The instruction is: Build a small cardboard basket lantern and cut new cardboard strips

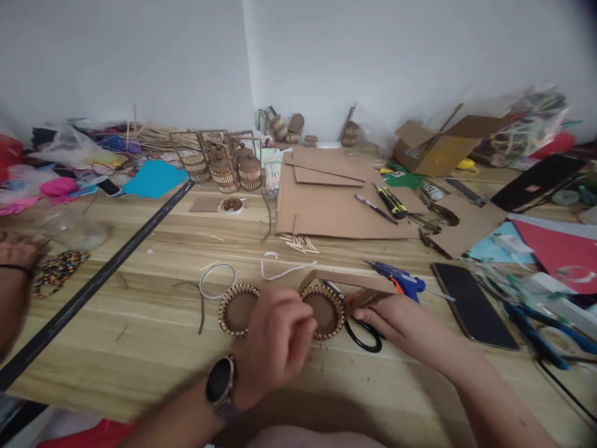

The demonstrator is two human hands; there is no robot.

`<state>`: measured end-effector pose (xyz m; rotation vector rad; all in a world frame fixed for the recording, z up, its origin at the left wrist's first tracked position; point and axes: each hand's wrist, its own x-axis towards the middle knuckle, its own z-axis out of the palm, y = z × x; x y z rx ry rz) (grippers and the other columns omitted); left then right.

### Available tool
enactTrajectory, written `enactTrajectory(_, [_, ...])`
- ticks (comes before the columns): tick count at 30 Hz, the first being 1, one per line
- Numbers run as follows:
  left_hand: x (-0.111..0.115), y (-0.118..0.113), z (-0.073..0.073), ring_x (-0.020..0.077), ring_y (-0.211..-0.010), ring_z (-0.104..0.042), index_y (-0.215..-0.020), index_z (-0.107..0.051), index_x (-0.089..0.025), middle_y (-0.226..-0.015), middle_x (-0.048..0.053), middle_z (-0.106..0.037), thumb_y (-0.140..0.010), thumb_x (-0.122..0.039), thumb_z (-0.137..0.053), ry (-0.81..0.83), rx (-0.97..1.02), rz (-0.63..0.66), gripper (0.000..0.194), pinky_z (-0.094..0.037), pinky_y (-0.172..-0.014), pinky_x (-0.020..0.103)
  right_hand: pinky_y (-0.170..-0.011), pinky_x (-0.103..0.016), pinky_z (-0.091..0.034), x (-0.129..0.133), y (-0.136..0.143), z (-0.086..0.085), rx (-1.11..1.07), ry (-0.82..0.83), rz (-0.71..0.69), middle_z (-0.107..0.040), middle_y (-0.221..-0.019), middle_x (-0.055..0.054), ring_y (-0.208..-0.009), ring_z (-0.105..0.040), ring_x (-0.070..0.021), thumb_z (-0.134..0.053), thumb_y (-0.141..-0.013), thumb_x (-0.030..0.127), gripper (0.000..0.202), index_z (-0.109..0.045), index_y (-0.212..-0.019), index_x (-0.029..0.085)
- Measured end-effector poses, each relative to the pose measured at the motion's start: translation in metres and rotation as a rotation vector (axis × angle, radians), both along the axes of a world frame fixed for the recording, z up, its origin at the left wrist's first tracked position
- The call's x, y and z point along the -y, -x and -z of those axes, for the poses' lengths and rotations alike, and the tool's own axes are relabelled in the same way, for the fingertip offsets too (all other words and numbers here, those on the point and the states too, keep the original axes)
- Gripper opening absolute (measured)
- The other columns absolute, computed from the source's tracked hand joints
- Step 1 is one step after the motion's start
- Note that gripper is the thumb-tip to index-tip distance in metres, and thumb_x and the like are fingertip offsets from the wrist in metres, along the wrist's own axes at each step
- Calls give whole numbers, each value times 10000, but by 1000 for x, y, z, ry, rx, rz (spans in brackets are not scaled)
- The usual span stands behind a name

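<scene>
Two small round baskets of cardboard and pale sticks lie near the table's front: the left basket [239,311] and the right basket [321,311]. My left hand [277,333], a watch on its wrist, is closed between them and covers part of both; what its fingers pinch, if anything, is hidden. My right hand [389,317] has its fingers closed on a bent cardboard strip [359,283] that reaches behind the right basket. Black-handled scissors [364,336] lie beneath the strip, beside my right hand.
A blue glue gun [401,278] and a phone [473,305] lie at the right. Cardboard sheets [326,211] with a cutter [390,200] sit beyond. Finished lidded baskets [224,171] stand at the back. Another person's hand [17,252] rests at the far left.
</scene>
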<state>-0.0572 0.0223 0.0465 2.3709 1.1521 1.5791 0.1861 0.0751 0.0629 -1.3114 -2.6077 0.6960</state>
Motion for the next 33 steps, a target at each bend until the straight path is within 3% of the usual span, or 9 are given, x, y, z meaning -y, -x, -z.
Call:
enactTrajectory(5, [-20,-3,-6,215,-1165,-536,-1310,-466,-225,-1238,98,-570,-1035,-466,-317,448,404,147,395,-431,-1005,363,-853,-324,-524,0,1,-8,-8,-2,-16,-749,-922,-94,-917,-696,-231,-419,-992,392,354,-712,-906,214])
enactTrajectory(9, [-23,-15,-6,190,-1019,-607,-1214,-547,-221,-1163,79,-626,-1032,-520,-231,629,436,241,472,-489,-916,336,-833,-332,-525,2,3,-13,-18,-9,-12,-737,-863,-85,-877,-687,-221,-401,-997,401,379,-705,-886,204])
enactTrajectory(14, [-5,-16,-3,230,-1121,-527,-1305,-480,-232,-1224,104,-548,-1040,-432,-306,199,386,-130,375,-450,-983,411,-777,-333,-527,4,5,-13,-46,-33,-8,-730,-858,-91,-828,-680,-219,-364,-1007,375,408,-677,-812,202])
enactTrajectory(17, [7,-22,-5,198,-955,-562,-1188,-540,-230,-1018,62,-590,-1019,-298,-407,-14,255,-44,225,-495,-856,351,-748,-319,-520,3,5,-11,-45,-38,-11,-723,-837,-88,-800,-675,-215,-366,-1008,374,401,-666,-802,203])
enactTrajectory(19, [9,-33,-7,168,-857,-589,-1165,-556,-211,-928,42,-625,-1007,-257,-453,129,96,159,194,-506,-774,301,-730,-313,-516,3,4,-10,-37,-45,-9,-716,-821,-84,-786,-673,-214,-362,-1009,378,398,-666,-821,203])
enactTrajectory(21, [4,-47,-10,163,-809,-597,-1199,-549,-182,-911,46,-641,-1000,-341,-488,329,99,157,262,-509,-727,291,-720,-311,-512,3,3,-9,-28,-57,-13,-713,-816,-82,-789,-671,-214,-362,-1008,375,388,-669,-846,202])
enactTrajectory(24, [-9,-65,-14,176,-772,-586,-913,-595,-177,-827,35,-629,-964,-390,-547,502,95,76,225,-491,-694,305,-693,-305,-507,3,2,-7,-34,-70,-36,-709,-790,-87,-769,-667,-212,-366,-1002,365,393,-668,-820,192])
enactTrajectory(27, [-20,-73,-17,187,-751,-585,-807,-578,-183,-775,27,-621,-952,-379,-561,526,22,56,245,-478,-671,309,-635,-292,-498,3,3,-6,-37,-66,-54,-714,-780,-103,-702,-659,-196,-323,-1012,367,460,-661,-765,176])
enactTrajectory(33, [-24,-75,-19,224,-890,-634,-1039,-623,-186,-916,58,-682,-1003,-304,-456,499,-58,88,208,-524,-805,359,-631,-306,-498,2,6,-8,32,-216,-116,-732,-809,-134,-701,-665,-209,-252,-1022,304,514,-697,-808,159])
